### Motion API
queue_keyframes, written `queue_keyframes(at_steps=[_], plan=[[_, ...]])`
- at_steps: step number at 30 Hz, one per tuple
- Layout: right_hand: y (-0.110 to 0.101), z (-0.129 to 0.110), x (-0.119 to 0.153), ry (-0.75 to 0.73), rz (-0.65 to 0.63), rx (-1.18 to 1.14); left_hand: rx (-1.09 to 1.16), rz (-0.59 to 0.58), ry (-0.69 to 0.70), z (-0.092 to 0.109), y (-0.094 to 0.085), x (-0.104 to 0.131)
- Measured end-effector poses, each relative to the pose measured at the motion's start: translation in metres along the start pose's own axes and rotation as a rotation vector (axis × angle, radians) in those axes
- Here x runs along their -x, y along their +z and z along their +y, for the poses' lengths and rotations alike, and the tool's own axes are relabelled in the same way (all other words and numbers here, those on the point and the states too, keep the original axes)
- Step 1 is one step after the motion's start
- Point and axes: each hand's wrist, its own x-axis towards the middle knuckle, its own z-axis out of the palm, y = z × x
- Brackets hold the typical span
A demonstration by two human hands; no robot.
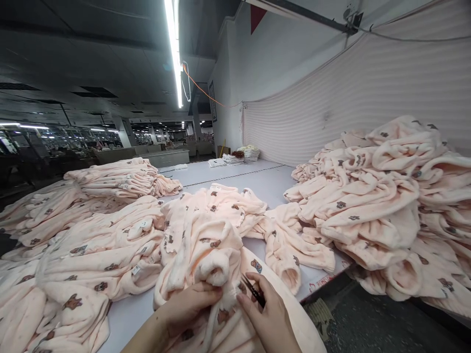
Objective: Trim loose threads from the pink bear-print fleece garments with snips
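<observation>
In front of me a pale pink fleece garment with small brown bear prints lies bunched on the table. My left hand pinches a fold of it just below a rolled, cuff-like opening. Close by on the right, my right hand is closed around small black thread snips. Their tips point up and left, near the fabric between my hands. Part of the snips is hidden by my fingers.
Stacks of like garments cover the table's left side. A tall loose heap stands at the right, spilling past the table edge. Folded white cloths lie at the table's far end. A tube light hangs overhead.
</observation>
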Motion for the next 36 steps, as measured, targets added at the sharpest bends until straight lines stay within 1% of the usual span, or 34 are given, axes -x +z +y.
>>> queue_keyframes(at_steps=[1,2,3,4,5,6,7,8,9,10,11,13,14,15,16,18,19,20,21,22,24,26,27,28,29,30,31,32,33,34,36], plan=[[0.001,0.003,-0.002,0.049,-0.048,-0.088,-0.044,-0.014,-0.009,0.002,0.0,0.001],[0.002,0.005,-0.002,0.075,-0.097,-0.156,-0.133,0.003,0.001,0.003,0.002,0.002],[0.004,0.008,-0.002,0.078,-0.132,-0.197,-0.265,0.058,0.039,0.004,0.004,0.004],[0.006,0.01,0.0,0.061,-0.135,-0.203,-0.426,0.151,0.106,0.005,0.008,0.005],[0.009,0.012,0.003,0.027,-0.101,-0.177,-0.581,0.264,0.193,0.005,0.012,0.006],[0.012,0.014,0.007,-0.027,-0.039,-0.125,-0.69,0.375,0.287,0.004,0.017,0.007],[0.016,0.016,0.012,-0.099,0.03,-0.058,-0.717,0.456,0.363,0.003,0.022,0.007],[0.019,0.018,0.017,-0.184,0.08,0.014,-0.67,0.494,0.404,0.0,0.025,0.007],[0.021,0.02,0.022,-0.262,0.108,0.071,-0.572,0.501,0.415,-0.003,0.028,0.007],[0.023,0.022,0.027,-0.315,0.109,0.102,-0.445,0.491,0.408,-0.006,0.029,0.007],[0.024,0.023,0.031,-0.325,0.084,0.105,-0.316,0.469,0.391,-0.009,0.028,0.006],[0.022,0.023,0.035,-0.233,-0.024,0.044,-0.125,0.421,0.366,-0.014,0.023,0.006],[0.02,0.022,0.036,-0.167,-0.065,-0.003,-0.08,0.399,0.366,-0.015,0.02,0.006],[0.018,0.02,0.035,-0.117,-0.076,-0.048,-0.062,0.381,0.37,-0.016,0.017,0.006],[0.016,0.016,0.034,-0.096,-0.056,-0.085,-0.062,0.368,0.373,-0.017,0.016,0.006],[0.014,0.007,0.029,-0.134,0.033,-0.122,-0.085,0.353,0.371,-0.016,0.016,0.006],[0.015,0.001,0.026,-0.177,0.061,-0.123,-0.098,0.341,0.368,-0.016,0.018,0.006],[0.016,-0.005,0.022,-0.215,0.056,-0.123,-0.115,0.337,0.365,-0.016,0.02,0.006],[0.017,-0.01,0.019,-0.233,0.031,-0.132,-0.141,0.34,0.358,-0.016,0.023,0.006],[0.019,-0.014,0.017,-0.222,-0.006,-0.159,-0.182,0.351,0.355,-0.017,0.024,0.006],[0.02,-0.017,0.015,-0.124,-0.102,-0.28,-0.316,0.408,0.374,-0.018,0.021,0.009],[0.018,-0.01,0.021,-0.001,-0.192,-0.428,-0.457,0.526,0.418,-0.013,0.009,0.011],[0.015,-0.004,0.026,0.038,-0.203,-0.466,-0.504,0.594,0.438,-0.008,0.0,0.012],[0.011,0.005,0.032,0.062,-0.176,-0.466,-0.544,0.661,0.458,-0.002,-0.01,0.014],[0.007,0.014,0.038,0.083,-0.113,-0.426,-0.587,0.712,0.471,0.005,-0.019,0.014],[0.002,0.023,0.043,0.105,-0.028,-0.356,-0.652,0.733,0.48,0.012,-0.026,0.015],[-0.002,0.031,0.048,0.127,0.055,-0.28,-0.742,0.722,0.479,0.016,-0.03,0.015],[-0.005,0.037,0.05,0.151,0.116,-0.225,-0.852,0.685,0.469,0.018,-0.03,0.014],[-0.007,0.041,0.051,0.174,0.149,-0.2,-0.965,0.633,0.452,0.016,-0.025,0.013],[-0.008,0.042,0.051,0.192,0.155,-0.201,-1.07,0.579,0.433,0.01,-0.017,0.011],[-0.006,0.039,0.046,0.196,0.132,-0.24,-1.243,0.505,0.432,-0.01,0.004,0.008]])
